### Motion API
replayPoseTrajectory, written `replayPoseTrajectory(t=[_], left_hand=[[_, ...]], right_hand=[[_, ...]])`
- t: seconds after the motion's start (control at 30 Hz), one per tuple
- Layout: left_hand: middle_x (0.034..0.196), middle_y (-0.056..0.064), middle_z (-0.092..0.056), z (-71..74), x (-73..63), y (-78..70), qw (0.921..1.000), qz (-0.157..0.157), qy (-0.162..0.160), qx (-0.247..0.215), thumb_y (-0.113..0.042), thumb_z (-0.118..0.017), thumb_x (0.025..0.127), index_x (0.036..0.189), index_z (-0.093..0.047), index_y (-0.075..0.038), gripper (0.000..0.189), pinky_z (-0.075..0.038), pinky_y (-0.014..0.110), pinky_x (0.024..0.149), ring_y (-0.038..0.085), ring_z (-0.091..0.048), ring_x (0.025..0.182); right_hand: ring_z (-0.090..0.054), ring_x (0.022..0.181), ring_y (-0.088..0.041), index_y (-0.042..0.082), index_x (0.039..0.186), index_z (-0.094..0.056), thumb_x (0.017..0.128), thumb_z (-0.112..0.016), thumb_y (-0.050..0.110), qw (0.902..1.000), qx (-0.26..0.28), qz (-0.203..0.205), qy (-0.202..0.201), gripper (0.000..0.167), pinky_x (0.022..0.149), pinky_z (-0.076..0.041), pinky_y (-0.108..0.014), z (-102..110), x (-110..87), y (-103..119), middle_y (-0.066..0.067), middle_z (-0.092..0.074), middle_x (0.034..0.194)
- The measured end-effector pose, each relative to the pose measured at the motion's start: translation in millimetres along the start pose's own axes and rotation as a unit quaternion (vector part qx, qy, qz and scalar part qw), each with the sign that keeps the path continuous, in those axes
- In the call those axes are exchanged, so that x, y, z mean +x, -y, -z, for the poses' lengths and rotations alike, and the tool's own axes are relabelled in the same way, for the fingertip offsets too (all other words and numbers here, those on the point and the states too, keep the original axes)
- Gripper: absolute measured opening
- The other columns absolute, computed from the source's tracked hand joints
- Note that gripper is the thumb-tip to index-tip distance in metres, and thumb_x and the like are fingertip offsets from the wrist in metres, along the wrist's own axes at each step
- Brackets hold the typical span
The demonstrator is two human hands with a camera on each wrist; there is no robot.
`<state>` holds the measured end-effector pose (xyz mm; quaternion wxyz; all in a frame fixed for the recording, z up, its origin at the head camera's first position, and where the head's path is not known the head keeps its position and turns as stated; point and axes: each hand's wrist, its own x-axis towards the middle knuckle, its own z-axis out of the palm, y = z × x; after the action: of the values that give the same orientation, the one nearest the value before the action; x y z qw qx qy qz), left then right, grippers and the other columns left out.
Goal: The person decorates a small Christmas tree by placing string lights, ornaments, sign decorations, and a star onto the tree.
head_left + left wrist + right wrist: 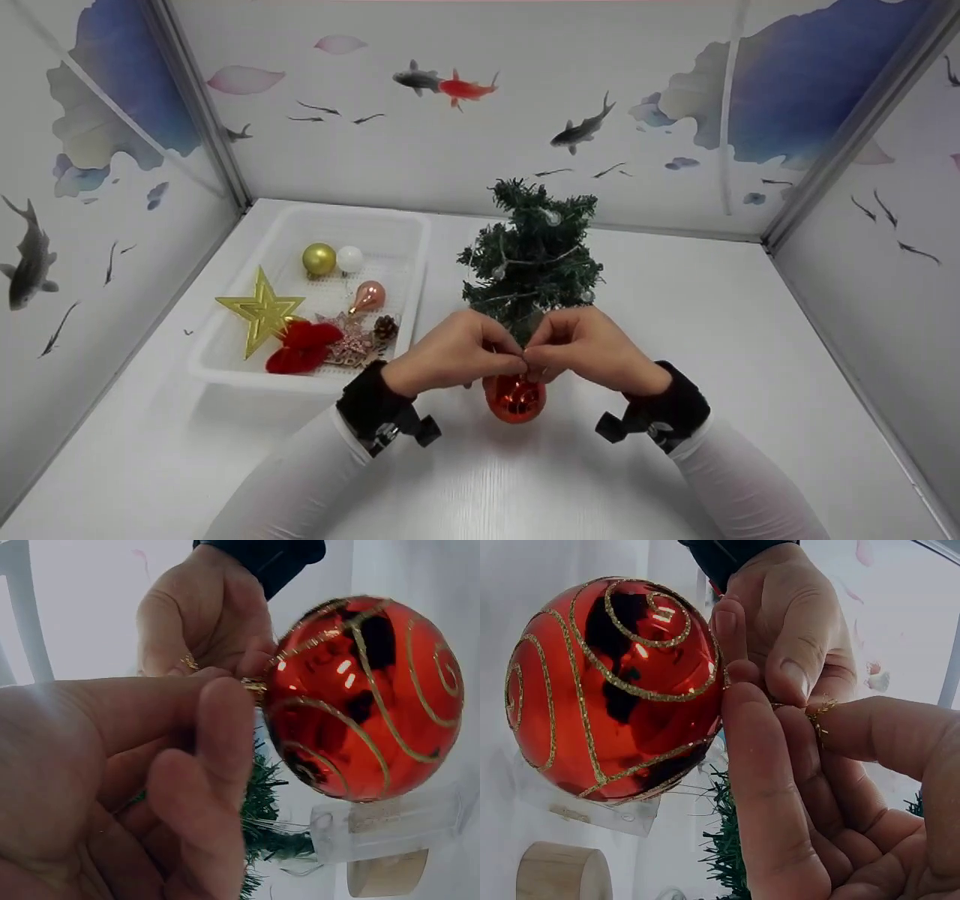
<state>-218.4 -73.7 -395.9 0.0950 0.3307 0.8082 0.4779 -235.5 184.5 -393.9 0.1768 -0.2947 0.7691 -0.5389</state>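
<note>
A shiny red Christmas ball [516, 401] with gold glitter swirls [577, 690] hangs below both hands, in front of the small green Christmas tree [536, 259]. My left hand [454, 352] and right hand [592, 345] meet just above it, fingertips together. Between the right thumb and fingers I see a gold cord [822, 718] pinched, and the left thumb and finger pinch it close by. At the ball's neck a gold cap [256, 691] shows, partly covered by fingers. Exactly where each fingertip grips the cord is hidden in the head view.
On the left stands a white tray [262, 380] with a gold star [260, 313], a red velvet bow [302, 347], a pinecone [385, 328], a gold ball [319, 259], a white ball [350, 259] and a pink ornament [370, 296]. Printed walls [487, 150] enclose the table.
</note>
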Motion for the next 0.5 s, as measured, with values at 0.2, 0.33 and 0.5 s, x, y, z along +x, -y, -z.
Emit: replayPoseTrajectory(t=[0.2,0.33,0.5], left_hand=[[0.083,-0.007,-0.075,-4.7,1.9,1.1,0.9991,-0.007,-0.027,0.032,-0.011,-0.077,0.102,0.1,-0.085,-0.009,0.009,-0.053,0.024,0.062,0.004,-0.064,0.068],[0.081,-0.007,-0.074,-10.4,3.3,0.1,0.9968,0.011,-0.056,0.055,-0.01,-0.074,0.1,0.097,-0.084,-0.009,0.011,-0.054,0.026,0.061,0.005,-0.064,0.064],[0.083,-0.006,-0.075,-20.4,4.9,0.9,0.9901,0.014,-0.1,0.097,-0.011,-0.072,0.099,0.096,-0.084,-0.011,0.012,-0.054,0.028,0.064,0.005,-0.064,0.07]], right_hand=[[-0.08,0.087,-0.037,0.006,0.102,-0.081,0.103,-0.081,0.015,0.9993,-0.036,0.001,-0.006,0.009,0.075,-0.068,-0.045,5,-2.0,1,-0.014,-0.081,0.097],[-0.078,0.085,-0.042,0.01,0.101,-0.081,0.103,-0.081,0.018,0.9958,-0.089,-0.003,-0.02,0.008,0.073,-0.068,-0.046,6,-2.5,1,-0.011,-0.081,0.093],[-0.079,0.083,-0.041,0.01,0.101,-0.081,0.103,-0.079,0.013,0.9915,-0.123,-0.009,-0.043,0.004,0.072,-0.067,-0.05,3,-0.8,0,-0.008,-0.081,0.091]])
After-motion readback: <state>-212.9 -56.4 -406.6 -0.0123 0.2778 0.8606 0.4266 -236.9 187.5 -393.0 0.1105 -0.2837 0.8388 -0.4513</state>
